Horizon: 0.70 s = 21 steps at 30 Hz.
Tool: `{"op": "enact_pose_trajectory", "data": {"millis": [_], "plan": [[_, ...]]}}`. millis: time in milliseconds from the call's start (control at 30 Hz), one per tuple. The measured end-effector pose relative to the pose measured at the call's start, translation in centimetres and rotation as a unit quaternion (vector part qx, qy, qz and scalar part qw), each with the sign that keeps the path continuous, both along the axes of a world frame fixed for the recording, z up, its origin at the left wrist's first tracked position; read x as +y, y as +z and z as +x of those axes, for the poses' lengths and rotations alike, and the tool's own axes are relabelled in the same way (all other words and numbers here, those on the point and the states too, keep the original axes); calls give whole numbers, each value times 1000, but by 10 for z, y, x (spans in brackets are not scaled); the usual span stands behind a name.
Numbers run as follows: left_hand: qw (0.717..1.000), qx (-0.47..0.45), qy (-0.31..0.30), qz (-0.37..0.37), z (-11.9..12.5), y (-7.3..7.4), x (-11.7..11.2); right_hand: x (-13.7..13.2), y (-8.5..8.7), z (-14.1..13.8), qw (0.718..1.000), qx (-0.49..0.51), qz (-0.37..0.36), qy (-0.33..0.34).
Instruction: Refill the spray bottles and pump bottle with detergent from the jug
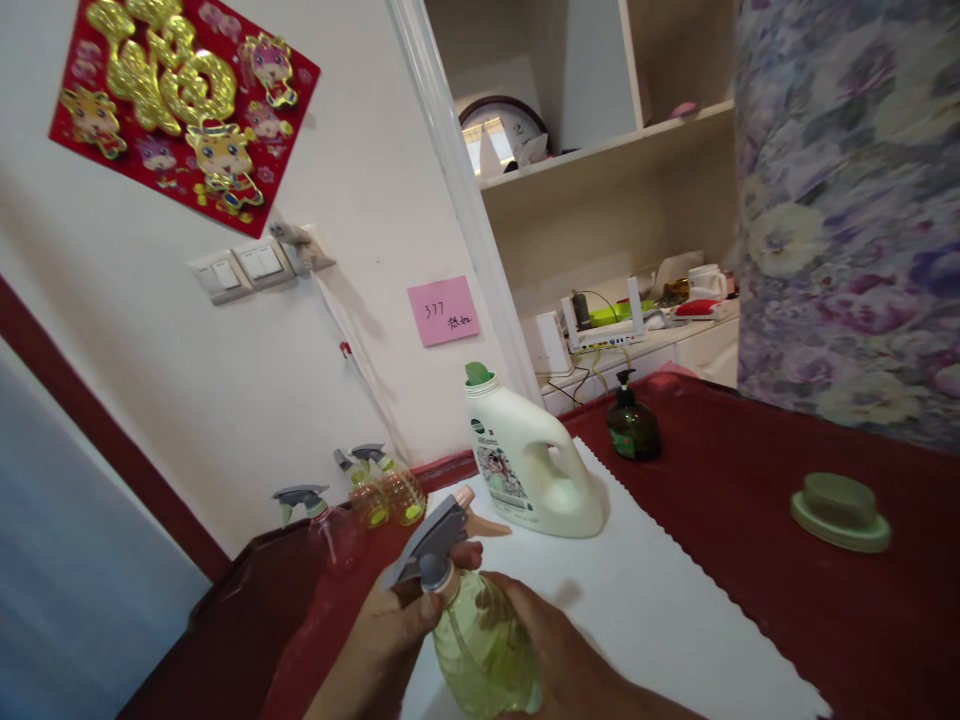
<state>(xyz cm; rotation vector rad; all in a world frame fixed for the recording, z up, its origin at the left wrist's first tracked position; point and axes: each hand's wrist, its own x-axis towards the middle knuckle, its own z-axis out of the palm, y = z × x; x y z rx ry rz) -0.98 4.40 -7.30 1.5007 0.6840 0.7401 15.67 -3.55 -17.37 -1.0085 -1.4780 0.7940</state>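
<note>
A clear spray bottle [480,645] of yellow-green liquid, with a grey trigger head, is held over a white mat [660,610]. My left hand [394,635] is closed around its neck, just under the trigger head. My right hand [559,650] wraps the bottle's body from the right. Behind them on the mat stands a white detergent jug [529,465] with its green spout uncovered. A green cap [840,510] lies on the red tabletop [750,480] to the right.
Three more spray bottles [375,495] stand at the table's left rear near the wall. A dark green pump bottle [632,425] sits behind the jug. A floral cloth [847,210] hangs at right. Shelves with a router [604,325] and clutter lie beyond.
</note>
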Motion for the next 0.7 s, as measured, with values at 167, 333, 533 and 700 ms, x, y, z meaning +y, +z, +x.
{"op": "enact_pose_trajectory", "data": {"millis": [167,333,533,700], "plan": [[993,-61,4,98,4,-24,23,4,-8,1,1000,5,-16,-12],[996,-76,-36,40,7,-19,26,11,-16,-1,998,6,-55,-30],[991,-105,-75,-22,2,-9,10,14,-16,-3,992,31,-107,-58],[991,-117,-38,-52,1,-8,1,16,-23,-6,990,48,-107,-76]]}}
